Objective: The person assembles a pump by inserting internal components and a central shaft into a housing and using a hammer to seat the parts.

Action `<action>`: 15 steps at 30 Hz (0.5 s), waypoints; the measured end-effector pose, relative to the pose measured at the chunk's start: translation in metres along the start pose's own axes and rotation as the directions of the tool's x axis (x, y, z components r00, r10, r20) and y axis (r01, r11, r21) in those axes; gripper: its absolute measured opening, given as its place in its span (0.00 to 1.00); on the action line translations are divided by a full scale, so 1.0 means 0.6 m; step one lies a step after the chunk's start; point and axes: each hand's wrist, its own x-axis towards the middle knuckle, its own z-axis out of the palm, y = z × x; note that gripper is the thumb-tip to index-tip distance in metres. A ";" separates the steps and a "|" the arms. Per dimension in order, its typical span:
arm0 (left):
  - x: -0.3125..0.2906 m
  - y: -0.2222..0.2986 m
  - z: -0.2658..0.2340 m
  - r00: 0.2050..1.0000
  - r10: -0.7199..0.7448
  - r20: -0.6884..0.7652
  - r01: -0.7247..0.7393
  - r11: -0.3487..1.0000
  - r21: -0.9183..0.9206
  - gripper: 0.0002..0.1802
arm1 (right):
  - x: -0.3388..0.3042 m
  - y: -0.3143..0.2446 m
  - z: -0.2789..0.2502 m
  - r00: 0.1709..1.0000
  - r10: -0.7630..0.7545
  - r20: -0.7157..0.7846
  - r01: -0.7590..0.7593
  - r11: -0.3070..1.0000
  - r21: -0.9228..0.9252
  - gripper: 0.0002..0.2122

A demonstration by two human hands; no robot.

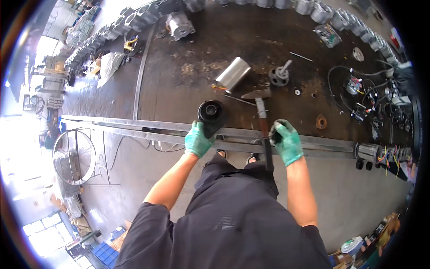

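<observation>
My left hand [198,141], in a green-palmed glove, grips the lower side of a black round housing [210,110] with a ringed opening facing up, over the bench's front edge. My right hand [288,142], gloved alike, has its fingers curled together beside the hammer handle. A small dark thing shows at those fingertips, too unclear to name. The hammer [261,107] lies with its head on the bench and its handle reaching over the near edge. Beyond the hands lie a shiny metal cylinder [234,74] and a round grey part with a shaft [280,76].
The dark workbench [170,94] has a metal front rail [327,142]. Motor housings [320,13] line its far edge, with one larger motor [180,26] nearer. Cables and loose parts [358,92] clutter the right side. A rust-brown flange [321,121] lies near the front.
</observation>
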 end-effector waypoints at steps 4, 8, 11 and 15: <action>0.005 -0.034 -0.012 0.994 0.016 0.105 -0.020 0.999 0.036 0.35 | 0.036 0.067 0.138 0.994 0.074 0.084 -0.067 0.995 -0.079 0.05; -0.002 -0.078 -0.049 0.956 0.035 0.291 0.022 0.982 -0.190 0.35 | 0.089 0.131 0.244 0.992 0.100 0.072 -0.082 0.970 -0.229 0.05; 0.006 -0.139 -0.050 0.976 -0.004 0.216 0.093 0.911 -0.403 0.33 | 0.126 0.165 0.284 0.997 0.077 -0.016 -0.077 0.942 -0.327 0.05; 0.063 -0.160 -0.073 0.994 0.111 -0.011 -0.097 0.818 -0.567 0.26 | 0.146 0.176 0.313 0.992 -0.006 -0.127 -0.064 0.840 -0.539 0.05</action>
